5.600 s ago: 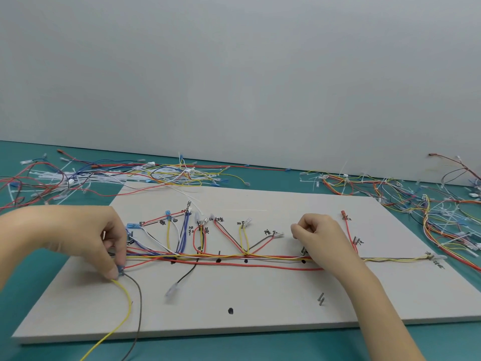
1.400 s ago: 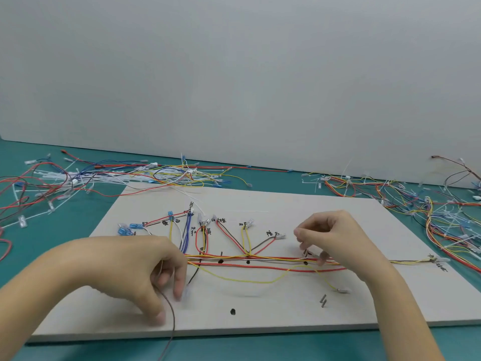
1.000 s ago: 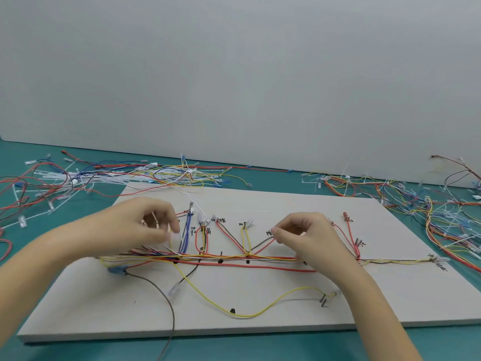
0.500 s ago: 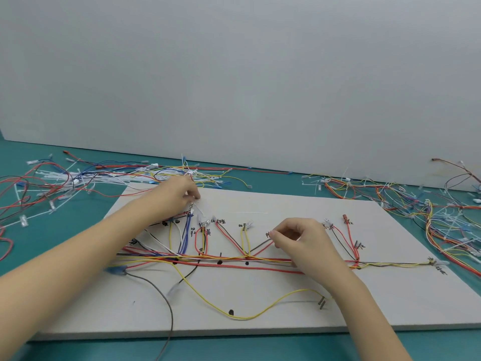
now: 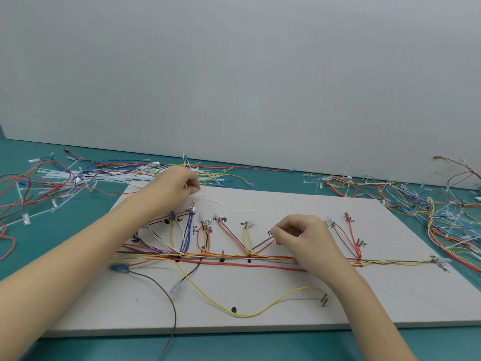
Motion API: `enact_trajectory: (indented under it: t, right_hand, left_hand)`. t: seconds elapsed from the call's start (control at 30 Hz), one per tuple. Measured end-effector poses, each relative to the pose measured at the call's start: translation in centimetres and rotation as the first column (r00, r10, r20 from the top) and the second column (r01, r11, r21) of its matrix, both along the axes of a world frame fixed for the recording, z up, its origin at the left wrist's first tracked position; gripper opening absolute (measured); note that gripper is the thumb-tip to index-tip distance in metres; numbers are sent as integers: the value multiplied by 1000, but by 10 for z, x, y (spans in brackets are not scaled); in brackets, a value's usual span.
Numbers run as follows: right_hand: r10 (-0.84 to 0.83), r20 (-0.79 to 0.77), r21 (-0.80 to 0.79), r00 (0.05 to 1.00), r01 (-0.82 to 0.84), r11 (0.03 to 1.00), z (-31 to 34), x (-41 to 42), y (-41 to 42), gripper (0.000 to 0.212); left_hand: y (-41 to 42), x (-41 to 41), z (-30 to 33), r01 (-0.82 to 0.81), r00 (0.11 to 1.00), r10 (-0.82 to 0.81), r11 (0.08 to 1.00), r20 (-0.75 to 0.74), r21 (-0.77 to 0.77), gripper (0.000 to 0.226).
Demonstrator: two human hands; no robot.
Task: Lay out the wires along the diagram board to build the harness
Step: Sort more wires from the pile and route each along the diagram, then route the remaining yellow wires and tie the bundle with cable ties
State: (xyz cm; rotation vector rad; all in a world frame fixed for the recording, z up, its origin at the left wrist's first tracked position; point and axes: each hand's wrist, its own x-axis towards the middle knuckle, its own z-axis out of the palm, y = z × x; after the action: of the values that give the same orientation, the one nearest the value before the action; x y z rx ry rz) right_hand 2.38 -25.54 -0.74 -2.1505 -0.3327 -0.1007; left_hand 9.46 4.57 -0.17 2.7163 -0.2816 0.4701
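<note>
My left hand (image 5: 179,187) pinches a white cable tie (image 5: 208,200) at the board's (image 5: 390,295) far edge; it lies rightward. My right hand (image 5: 299,237) pinches a branch wire end mid-board.

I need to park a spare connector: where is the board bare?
Free: the diagram board's near right corner, right of the loose yellow wire, and its far strip behind the right hand. Crowded: the wire bundle across the middle.
</note>
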Motion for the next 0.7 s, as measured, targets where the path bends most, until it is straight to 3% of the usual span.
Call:
enact_trajectory:
  t: [0.1, 0.2, 0.27, 0.33, 0.4, 0.47, 0.6, 0.7]
  right_hand:
    - [-8, 13, 35, 1000, 8, 999, 3, -3, 3, 17]
    - [-14, 43, 138, 999, 8, 990, 10, -6, 9, 16]
    - [-2, 64, 207, 998, -11, 978, 15, -9, 16, 16]
    - [25, 72, 240, 997, -42, 970, 17, -12, 25, 15]
    - [71, 79, 239, 994, -88, 967, 17, -15, 38, 10]
    - [109, 84, 260, 990, -127, 957, 18, -19, 51, 6]
    - [195, 171, 298, 966, -240, 924, 22, -24, 72, 33]
    - [201, 235, 322, 951, -271, 907, 24, -23, 80, 32]
  left_hand:
    - [-4, -8, 6, -5, 993, 13, 998, 117, -65, 12]
    - [-14, -22, 18, 2, 982, 66, 933, 178, -360, 7]
    - [-23, -36, 24, 25, 992, 56, 799, 117, -601, 5]
    - [-34, -49, 26, 39, 999, -28, 590, 29, -806, 5]
    - [-43, -61, 27, 9, 992, -120, 397, -42, -918, 2]
    - [-51, -69, 26, -41, 978, -186, 262, -92, -964, 2]
    - [-63, -81, 22, -149, 953, -262, 29, -151, -988, 18]
    - [-62, -87, 20, -232, 942, -280, -153, -182, -961, 20]
